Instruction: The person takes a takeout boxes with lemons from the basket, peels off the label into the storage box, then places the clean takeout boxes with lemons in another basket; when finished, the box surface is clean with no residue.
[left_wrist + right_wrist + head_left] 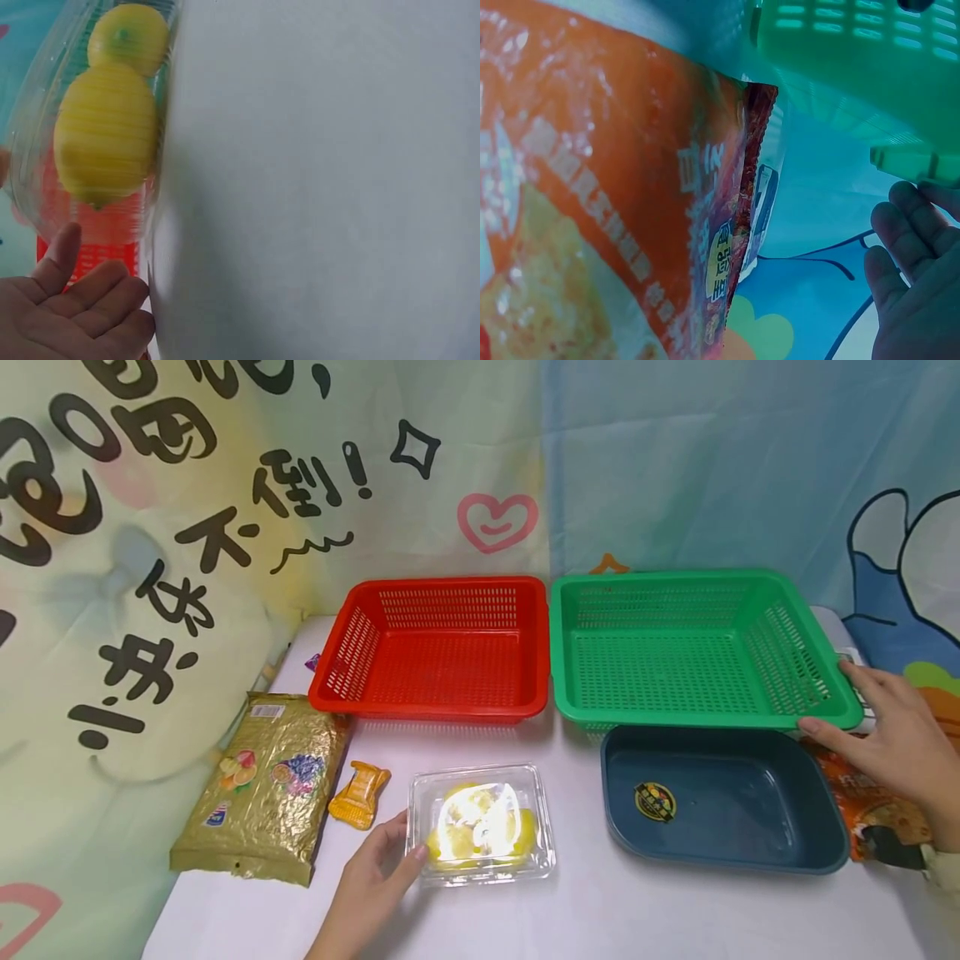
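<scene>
Two hands work at once: the left hand (375, 872), fingers relaxed and straight, touches the clear box of lemons (482, 824) at the desk's 6 o'clock, not yet gripping, while the right hand (892, 747), likewise uncurled, rests against the green basket (697, 647) at 2 o'clock.

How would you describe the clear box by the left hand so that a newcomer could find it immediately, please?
Start at the red basket; on the white table in front of it sits a clear plastic box, touched by the left hand. It alone is see-through, showing yellow fruit.
</scene>
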The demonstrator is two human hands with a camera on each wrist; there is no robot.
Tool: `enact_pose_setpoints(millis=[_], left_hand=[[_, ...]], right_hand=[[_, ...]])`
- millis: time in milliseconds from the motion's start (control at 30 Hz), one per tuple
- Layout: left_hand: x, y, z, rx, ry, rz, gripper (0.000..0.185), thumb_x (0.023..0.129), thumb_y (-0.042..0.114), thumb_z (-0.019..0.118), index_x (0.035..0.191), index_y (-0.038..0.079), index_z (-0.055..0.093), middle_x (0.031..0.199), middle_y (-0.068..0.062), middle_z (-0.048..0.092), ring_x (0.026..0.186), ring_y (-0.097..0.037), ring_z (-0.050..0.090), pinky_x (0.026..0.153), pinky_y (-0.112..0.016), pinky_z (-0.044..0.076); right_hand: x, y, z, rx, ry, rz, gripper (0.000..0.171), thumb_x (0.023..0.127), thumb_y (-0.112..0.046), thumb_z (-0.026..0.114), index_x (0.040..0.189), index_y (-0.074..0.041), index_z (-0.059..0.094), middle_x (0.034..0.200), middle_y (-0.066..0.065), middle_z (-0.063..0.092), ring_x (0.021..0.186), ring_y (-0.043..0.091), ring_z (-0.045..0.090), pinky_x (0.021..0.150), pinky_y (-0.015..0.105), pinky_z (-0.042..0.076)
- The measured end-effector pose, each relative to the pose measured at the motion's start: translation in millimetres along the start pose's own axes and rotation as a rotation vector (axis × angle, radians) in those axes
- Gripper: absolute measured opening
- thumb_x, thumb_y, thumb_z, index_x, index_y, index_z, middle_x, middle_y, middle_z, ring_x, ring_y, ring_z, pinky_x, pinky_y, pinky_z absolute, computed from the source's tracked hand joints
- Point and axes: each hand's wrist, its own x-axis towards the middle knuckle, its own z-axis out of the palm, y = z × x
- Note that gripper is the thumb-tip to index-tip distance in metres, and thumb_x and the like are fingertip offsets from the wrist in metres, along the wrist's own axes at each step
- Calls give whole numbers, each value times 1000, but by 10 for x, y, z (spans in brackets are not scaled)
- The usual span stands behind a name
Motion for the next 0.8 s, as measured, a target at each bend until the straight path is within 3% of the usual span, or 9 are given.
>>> enact_pose_setpoints(millis=[400, 567, 667, 800], left_hand=[[-17, 52, 66, -149, -38, -18, 39, 99, 29, 71, 122, 1, 56, 159, -25, 48, 151, -47, 40, 125, -60, 27], [1, 76, 84, -227, -65, -31, 42, 101, 26, 68, 127, -3, 51, 155, -28, 50, 148, -45, 46, 122, -45, 40], [14, 89, 92, -263, -74, -45, 43, 102, 24, 67, 129, -5, 48, 150, -27, 54, 141, -40, 56, 112, -30, 52], [23, 113, 93, -265, -68, -55, 45, 102, 24, 67, 131, -5, 49, 143, -26, 60, 132, -33, 62, 100, -19, 55]], right_hand=[[1, 34, 27, 14, -5, 9, 101, 99, -43, 67, 167, -5, 4, 163, 42, 11, 145, 62, 16, 119, 82, 13], [-5, 32, 27, 10, -7, 18, 101, 99, -44, 67, 167, -5, 4, 163, 42, 11, 146, 62, 15, 119, 82, 12], [-10, 34, 27, 12, -7, 20, 101, 100, -44, 67, 167, -5, 3, 163, 42, 11, 145, 62, 15, 119, 82, 12], [-14, 28, 29, 18, -5, 17, 100, 100, -44, 67, 167, -4, 3, 163, 43, 11, 143, 62, 16, 119, 83, 13]])
